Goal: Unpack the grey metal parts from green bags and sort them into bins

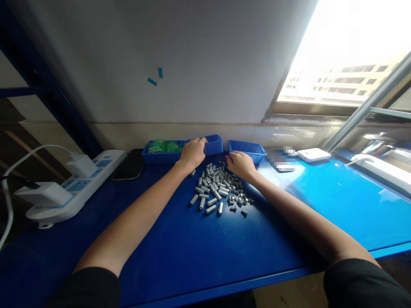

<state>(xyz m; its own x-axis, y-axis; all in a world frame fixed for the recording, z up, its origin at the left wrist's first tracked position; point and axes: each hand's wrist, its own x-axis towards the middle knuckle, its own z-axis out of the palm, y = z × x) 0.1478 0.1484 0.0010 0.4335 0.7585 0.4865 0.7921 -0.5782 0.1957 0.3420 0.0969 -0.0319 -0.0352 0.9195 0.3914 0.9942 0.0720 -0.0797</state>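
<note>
My left hand (193,153) is closed over the left end of the middle blue bin (213,146), its fingers bent at the rim. My right hand (241,164) is at the front left corner of the right blue bin (255,149), fingers curled against it; the fingertips are partly hidden. In front of the two bins lies a loose pile of silver hexagonal standoffs (212,201). Small screws (240,199) with rounded heads lie to the right of the standoffs, mixed with them where the heaps meet. A few pieces are under the shadow of my right hand.
A left blue bin (149,159) holds green plastic bags (163,146). Beside it are a dark phone (129,166) and a white power strip (81,184) with plugged chargers. On the right, a blurred-out object (280,158) and a white box (313,155) lie on the blue table (199,256).
</note>
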